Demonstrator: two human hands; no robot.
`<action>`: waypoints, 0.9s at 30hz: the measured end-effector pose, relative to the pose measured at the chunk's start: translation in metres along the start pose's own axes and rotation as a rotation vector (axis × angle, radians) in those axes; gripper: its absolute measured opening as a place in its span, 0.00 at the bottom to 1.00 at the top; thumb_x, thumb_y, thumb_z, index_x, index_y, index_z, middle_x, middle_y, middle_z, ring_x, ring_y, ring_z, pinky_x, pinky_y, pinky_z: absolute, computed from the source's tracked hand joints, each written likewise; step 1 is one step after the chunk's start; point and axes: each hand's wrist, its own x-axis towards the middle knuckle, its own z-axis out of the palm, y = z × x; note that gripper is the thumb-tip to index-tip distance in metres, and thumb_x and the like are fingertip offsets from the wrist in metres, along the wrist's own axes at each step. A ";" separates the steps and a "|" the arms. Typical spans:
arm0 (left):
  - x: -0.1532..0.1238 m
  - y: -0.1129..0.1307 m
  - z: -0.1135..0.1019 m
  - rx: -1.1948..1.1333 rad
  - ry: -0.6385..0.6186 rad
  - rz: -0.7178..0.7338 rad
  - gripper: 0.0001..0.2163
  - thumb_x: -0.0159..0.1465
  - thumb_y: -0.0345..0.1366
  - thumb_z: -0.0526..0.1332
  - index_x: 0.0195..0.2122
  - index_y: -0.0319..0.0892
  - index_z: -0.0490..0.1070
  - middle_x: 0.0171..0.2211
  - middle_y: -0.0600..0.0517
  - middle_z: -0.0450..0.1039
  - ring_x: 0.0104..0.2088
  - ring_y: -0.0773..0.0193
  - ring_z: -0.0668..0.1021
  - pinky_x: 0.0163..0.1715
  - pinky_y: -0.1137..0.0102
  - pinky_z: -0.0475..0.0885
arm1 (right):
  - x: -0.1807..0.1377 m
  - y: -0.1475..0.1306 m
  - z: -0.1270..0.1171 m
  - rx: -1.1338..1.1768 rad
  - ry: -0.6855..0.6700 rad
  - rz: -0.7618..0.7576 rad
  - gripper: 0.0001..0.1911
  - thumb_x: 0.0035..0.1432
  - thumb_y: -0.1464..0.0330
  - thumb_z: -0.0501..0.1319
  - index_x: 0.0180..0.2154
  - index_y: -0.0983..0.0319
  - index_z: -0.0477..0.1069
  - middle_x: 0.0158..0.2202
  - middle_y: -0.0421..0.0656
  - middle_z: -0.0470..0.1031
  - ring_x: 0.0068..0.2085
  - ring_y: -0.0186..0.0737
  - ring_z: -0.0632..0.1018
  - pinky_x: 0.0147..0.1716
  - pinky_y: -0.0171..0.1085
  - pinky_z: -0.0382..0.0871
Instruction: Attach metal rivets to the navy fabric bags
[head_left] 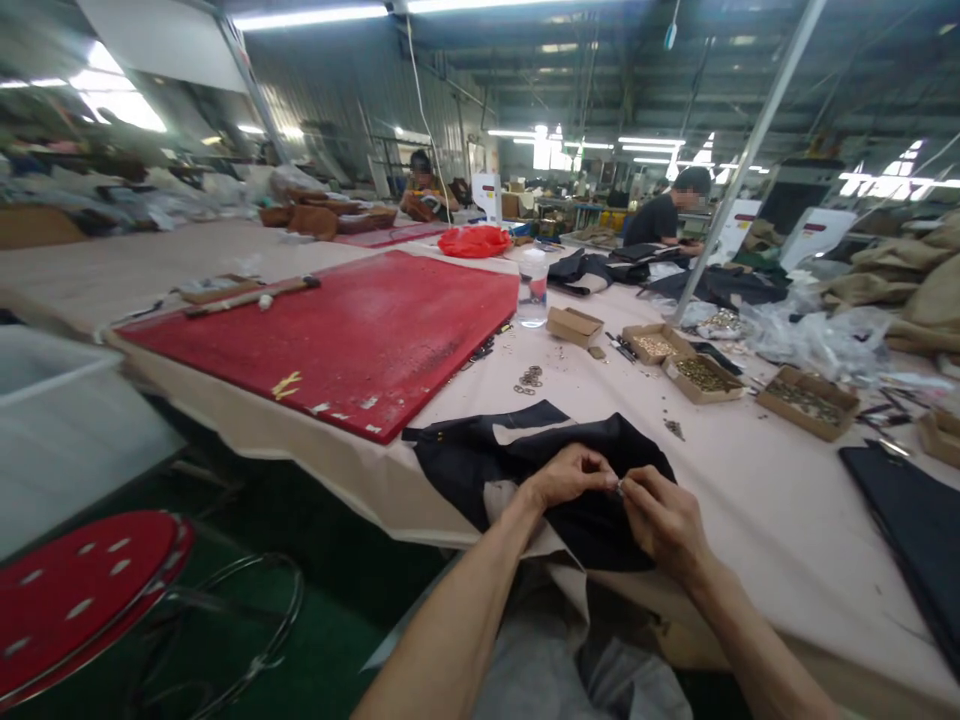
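Note:
Black fabric with beige patches (pixel 465 460) lies bunched over the table's front edge, right under both hands. My left hand (pixel 566 475) is closed, its thumb and fingertips pinched together above the cloth. Close against it, my right hand (pixel 667 515) pinches too. Between the fingertips of both hands is a small, shiny, metal-looking piece (pixel 619 486), too small to name. Just beyond the fabric, a little pile of metal rings (pixel 529 378) rests on the pale table cover (pixel 480 385).
A red board (pixel 360 330) takes up the left, with a hammer (pixel 255 297) on it. Cardboard boxes of small metal parts (pixel 806 400) stand to the right, near a metal pole (pixel 742 160). A clear bottle (pixel 532 290) stands behind. A red stool (pixel 82 590) is at lower left. Two people sit farther back.

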 end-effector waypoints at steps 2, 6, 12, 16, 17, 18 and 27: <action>0.003 -0.003 0.001 0.008 0.025 -0.010 0.20 0.53 0.50 0.70 0.31 0.34 0.76 0.28 0.50 0.75 0.31 0.66 0.73 0.38 0.70 0.68 | -0.001 0.003 0.000 0.119 0.012 0.076 0.11 0.61 0.72 0.57 0.42 0.58 0.76 0.40 0.48 0.75 0.37 0.41 0.76 0.35 0.37 0.70; 0.009 -0.007 0.002 0.078 0.038 -0.023 0.19 0.55 0.49 0.69 0.32 0.34 0.76 0.27 0.51 0.73 0.29 0.68 0.71 0.34 0.72 0.65 | 0.000 0.012 0.004 0.462 0.009 0.451 0.07 0.58 0.66 0.61 0.39 0.60 0.76 0.36 0.45 0.76 0.34 0.41 0.77 0.32 0.37 0.73; 0.013 -0.003 0.004 0.132 0.063 -0.056 0.18 0.57 0.49 0.67 0.33 0.34 0.76 0.28 0.52 0.73 0.31 0.68 0.71 0.35 0.73 0.65 | 0.006 0.022 0.018 0.890 0.058 0.814 0.15 0.48 0.59 0.69 0.35 0.62 0.74 0.26 0.41 0.75 0.22 0.36 0.73 0.24 0.37 0.72; 0.014 -0.003 0.004 0.035 0.041 -0.051 0.19 0.58 0.49 0.67 0.35 0.34 0.77 0.32 0.48 0.75 0.34 0.65 0.74 0.41 0.70 0.68 | 0.004 0.025 0.022 0.974 0.153 0.837 0.12 0.48 0.62 0.69 0.34 0.62 0.74 0.25 0.40 0.74 0.23 0.35 0.74 0.25 0.36 0.71; 0.014 -0.003 0.004 0.009 0.036 -0.044 0.19 0.58 0.49 0.67 0.35 0.34 0.77 0.32 0.48 0.76 0.35 0.64 0.74 0.42 0.70 0.68 | 0.003 0.025 0.023 0.983 0.171 0.838 0.12 0.48 0.63 0.69 0.34 0.62 0.74 0.26 0.40 0.75 0.23 0.35 0.74 0.25 0.36 0.71; 0.014 -0.003 0.004 -0.015 0.034 -0.039 0.19 0.58 0.48 0.67 0.36 0.34 0.77 0.33 0.48 0.76 0.35 0.64 0.75 0.43 0.70 0.68 | 0.002 0.026 0.024 0.989 0.186 0.839 0.12 0.48 0.64 0.69 0.34 0.62 0.74 0.26 0.40 0.75 0.23 0.35 0.74 0.25 0.36 0.71; 0.011 -0.006 0.009 0.004 0.082 -0.014 0.17 0.53 0.45 0.71 0.32 0.34 0.75 0.28 0.52 0.72 0.30 0.69 0.71 0.35 0.73 0.63 | -0.005 0.030 0.029 1.011 0.254 0.833 0.13 0.47 0.63 0.69 0.34 0.62 0.75 0.26 0.40 0.74 0.23 0.36 0.74 0.26 0.36 0.70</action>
